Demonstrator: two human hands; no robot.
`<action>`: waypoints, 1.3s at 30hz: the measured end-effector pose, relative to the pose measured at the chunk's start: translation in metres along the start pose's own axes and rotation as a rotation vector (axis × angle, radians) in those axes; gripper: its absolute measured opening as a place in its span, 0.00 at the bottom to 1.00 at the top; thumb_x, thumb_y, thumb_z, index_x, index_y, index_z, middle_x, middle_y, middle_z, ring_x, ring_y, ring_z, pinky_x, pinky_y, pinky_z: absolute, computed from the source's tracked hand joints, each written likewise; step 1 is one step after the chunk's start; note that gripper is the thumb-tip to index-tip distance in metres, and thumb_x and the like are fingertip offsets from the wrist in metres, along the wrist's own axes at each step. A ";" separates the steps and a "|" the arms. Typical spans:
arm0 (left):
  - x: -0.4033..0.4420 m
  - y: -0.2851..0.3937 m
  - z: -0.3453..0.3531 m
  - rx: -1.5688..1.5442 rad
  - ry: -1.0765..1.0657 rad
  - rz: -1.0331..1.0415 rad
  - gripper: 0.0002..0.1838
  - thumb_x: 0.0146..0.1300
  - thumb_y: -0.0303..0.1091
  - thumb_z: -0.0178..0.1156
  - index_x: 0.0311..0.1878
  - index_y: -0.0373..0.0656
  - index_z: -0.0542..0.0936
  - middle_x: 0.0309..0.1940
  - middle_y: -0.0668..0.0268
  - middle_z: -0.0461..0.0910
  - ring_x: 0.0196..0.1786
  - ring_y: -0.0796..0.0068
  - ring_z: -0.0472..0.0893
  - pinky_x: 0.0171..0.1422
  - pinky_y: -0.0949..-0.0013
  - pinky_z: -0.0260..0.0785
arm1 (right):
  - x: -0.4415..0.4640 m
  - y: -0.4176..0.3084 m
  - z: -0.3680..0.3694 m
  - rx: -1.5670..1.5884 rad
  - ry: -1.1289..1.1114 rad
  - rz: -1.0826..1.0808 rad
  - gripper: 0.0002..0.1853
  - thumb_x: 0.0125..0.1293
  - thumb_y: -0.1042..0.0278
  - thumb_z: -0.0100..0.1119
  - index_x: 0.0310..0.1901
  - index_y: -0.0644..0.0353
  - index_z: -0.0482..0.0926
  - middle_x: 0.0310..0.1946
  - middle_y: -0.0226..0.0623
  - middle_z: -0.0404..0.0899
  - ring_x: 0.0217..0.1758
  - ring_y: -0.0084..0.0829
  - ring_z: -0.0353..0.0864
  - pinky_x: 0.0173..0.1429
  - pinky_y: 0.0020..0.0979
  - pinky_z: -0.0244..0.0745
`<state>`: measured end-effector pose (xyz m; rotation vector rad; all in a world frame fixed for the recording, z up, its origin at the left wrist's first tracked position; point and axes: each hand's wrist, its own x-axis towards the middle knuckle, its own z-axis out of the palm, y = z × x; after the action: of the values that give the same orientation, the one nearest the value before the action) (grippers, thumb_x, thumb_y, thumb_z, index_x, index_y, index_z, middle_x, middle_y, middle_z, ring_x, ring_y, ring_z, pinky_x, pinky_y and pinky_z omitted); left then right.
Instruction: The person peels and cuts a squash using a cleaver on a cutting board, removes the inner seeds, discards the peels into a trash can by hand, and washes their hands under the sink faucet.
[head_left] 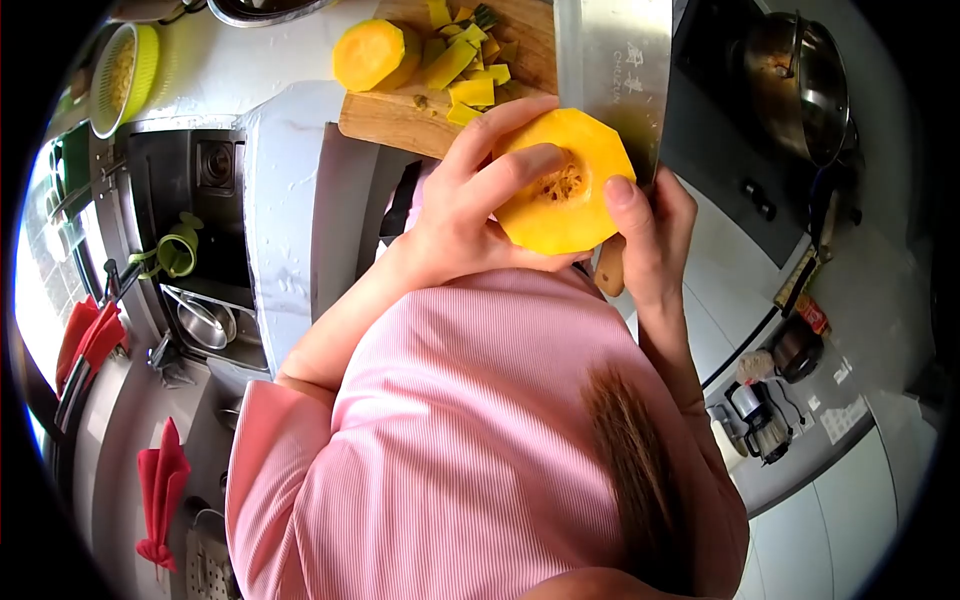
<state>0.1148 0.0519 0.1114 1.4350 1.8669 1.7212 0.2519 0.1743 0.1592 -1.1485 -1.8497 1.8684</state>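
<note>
Holding pumpkin pc [598, 165] nr wooden bd [395, 114] on kitchen ctr [265, 55].

Green container [178, 252] in sink [158, 170], metal pot [822, 90], red cloth [163, 485]

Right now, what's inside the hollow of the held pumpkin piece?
Stringy orange pulp shows; a finger of the left hand covers part of it, hiding what's beneath.

Peelings [452, 65] on board [390, 118] (left of cleaver [615, 85])
</note>
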 end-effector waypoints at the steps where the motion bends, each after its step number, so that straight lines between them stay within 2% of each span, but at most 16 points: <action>1: 0.000 0.000 -0.002 0.008 -0.003 0.002 0.37 0.36 0.46 0.83 0.47 0.35 0.78 0.55 0.40 0.76 0.53 0.46 0.82 0.56 0.57 0.77 | 0.000 0.000 0.001 -0.009 -0.002 -0.001 0.24 0.61 0.46 0.69 0.37 0.64 0.78 0.23 0.23 0.73 0.25 0.13 0.66 0.30 0.17 0.61; 4: 0.000 0.001 -0.004 0.006 -0.013 -0.033 0.35 0.37 0.46 0.82 0.46 0.35 0.79 0.55 0.41 0.76 0.54 0.47 0.82 0.56 0.58 0.77 | 0.000 0.002 0.003 -0.014 0.002 -0.009 0.23 0.62 0.47 0.68 0.37 0.63 0.78 0.24 0.24 0.74 0.25 0.14 0.68 0.31 0.17 0.62; 7: -0.001 -0.002 -0.006 -0.020 -0.041 -0.001 0.36 0.39 0.46 0.82 0.46 0.35 0.76 0.58 0.38 0.73 0.56 0.45 0.80 0.58 0.56 0.76 | -0.001 0.001 0.006 -0.009 0.020 0.000 0.23 0.62 0.47 0.67 0.38 0.64 0.78 0.25 0.25 0.76 0.26 0.15 0.71 0.32 0.17 0.65; 10: -0.010 -0.012 0.004 -0.250 0.094 0.039 0.37 0.40 0.47 0.82 0.46 0.35 0.72 0.63 0.32 0.66 0.59 0.39 0.78 0.60 0.51 0.75 | -0.002 -0.001 0.010 0.037 0.036 0.026 0.23 0.63 0.48 0.66 0.40 0.65 0.78 0.28 0.27 0.78 0.28 0.16 0.74 0.34 0.18 0.68; 13: -0.010 -0.016 0.004 -0.272 0.133 0.145 0.38 0.42 0.47 0.81 0.46 0.34 0.68 0.66 0.29 0.59 0.60 0.33 0.75 0.61 0.45 0.75 | -0.003 -0.006 0.020 0.122 0.081 0.056 0.23 0.64 0.49 0.65 0.41 0.65 0.78 0.29 0.28 0.79 0.30 0.16 0.76 0.36 0.18 0.70; 16: -0.009 -0.017 -0.002 -0.237 0.091 0.196 0.36 0.44 0.46 0.80 0.45 0.34 0.69 0.67 0.30 0.57 0.60 0.32 0.75 0.60 0.44 0.75 | -0.004 -0.007 0.021 0.132 0.068 0.051 0.22 0.64 0.50 0.65 0.41 0.65 0.78 0.29 0.29 0.79 0.30 0.17 0.77 0.37 0.18 0.71; 22: -0.010 -0.018 -0.008 -0.214 0.028 0.220 0.31 0.46 0.44 0.79 0.43 0.35 0.71 0.65 0.33 0.59 0.57 0.34 0.78 0.59 0.46 0.77 | -0.006 -0.001 0.015 0.057 0.021 0.029 0.20 0.65 0.51 0.65 0.41 0.64 0.78 0.29 0.29 0.79 0.30 0.16 0.77 0.35 0.17 0.70; 25: -0.011 -0.022 -0.005 -0.215 0.050 0.237 0.35 0.45 0.46 0.79 0.47 0.35 0.70 0.64 0.35 0.60 0.60 0.36 0.75 0.60 0.47 0.77 | -0.006 -0.002 0.017 0.061 0.032 0.015 0.20 0.65 0.51 0.64 0.41 0.65 0.78 0.29 0.29 0.79 0.30 0.17 0.77 0.35 0.17 0.71; 28: -0.015 -0.016 -0.002 -0.261 0.103 0.033 0.44 0.42 0.48 0.80 0.55 0.35 0.66 0.65 0.35 0.59 0.66 0.40 0.70 0.63 0.50 0.74 | -0.003 -0.003 0.024 0.100 0.096 -0.004 0.21 0.65 0.52 0.64 0.42 0.65 0.78 0.29 0.29 0.80 0.30 0.18 0.77 0.35 0.19 0.71; 29: -0.019 -0.015 -0.004 -0.360 0.038 -0.066 0.57 0.39 0.48 0.82 0.67 0.34 0.58 0.68 0.40 0.59 0.70 0.51 0.67 0.68 0.56 0.69 | -0.002 -0.003 0.026 0.116 0.125 -0.011 0.21 0.65 0.52 0.63 0.42 0.66 0.78 0.30 0.29 0.80 0.30 0.18 0.77 0.35 0.19 0.71; 32: -0.008 -0.011 -0.009 -0.502 -0.126 -0.366 0.60 0.37 0.46 0.84 0.72 0.37 0.59 0.67 0.53 0.66 0.67 0.59 0.71 0.66 0.56 0.69 | 0.002 0.005 0.020 0.090 0.153 -0.032 0.21 0.64 0.52 0.64 0.43 0.66 0.78 0.31 0.30 0.80 0.31 0.19 0.78 0.36 0.20 0.72; 33: -0.009 -0.018 -0.011 -0.427 -0.266 -0.394 0.64 0.40 0.38 0.84 0.76 0.37 0.51 0.71 0.55 0.61 0.68 0.64 0.70 0.71 0.64 0.64 | 0.004 0.010 0.015 0.028 0.136 -0.036 0.21 0.64 0.52 0.64 0.43 0.67 0.78 0.32 0.30 0.81 0.31 0.19 0.78 0.36 0.20 0.72; 36: 0.002 -0.025 -0.009 -0.367 -0.375 -0.433 0.61 0.40 0.34 0.83 0.77 0.42 0.54 0.69 0.56 0.63 0.69 0.63 0.69 0.70 0.63 0.65 | 0.012 0.034 -0.004 -0.119 0.086 -0.057 0.22 0.63 0.53 0.64 0.44 0.67 0.78 0.33 0.29 0.80 0.32 0.18 0.77 0.36 0.20 0.72; 37: 0.010 -0.026 -0.008 -0.322 -0.420 -0.398 0.60 0.39 0.29 0.81 0.76 0.46 0.56 0.67 0.57 0.65 0.67 0.60 0.70 0.67 0.62 0.67 | 0.015 0.043 -0.009 -0.142 0.065 -0.069 0.22 0.63 0.53 0.64 0.44 0.67 0.78 0.33 0.29 0.80 0.31 0.17 0.76 0.36 0.20 0.71; 39: 0.014 -0.037 0.001 -0.265 -0.477 -0.343 0.57 0.39 0.27 0.79 0.75 0.47 0.58 0.65 0.56 0.66 0.65 0.57 0.70 0.65 0.61 0.68 | 0.023 0.060 -0.013 -0.138 0.037 -0.109 0.22 0.64 0.53 0.63 0.46 0.68 0.78 0.32 0.27 0.78 0.30 0.16 0.73 0.34 0.21 0.70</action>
<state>0.0900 0.0692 0.0855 1.2023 1.4627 1.2676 0.2658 0.1910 0.0968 -1.0933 -2.0042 1.6730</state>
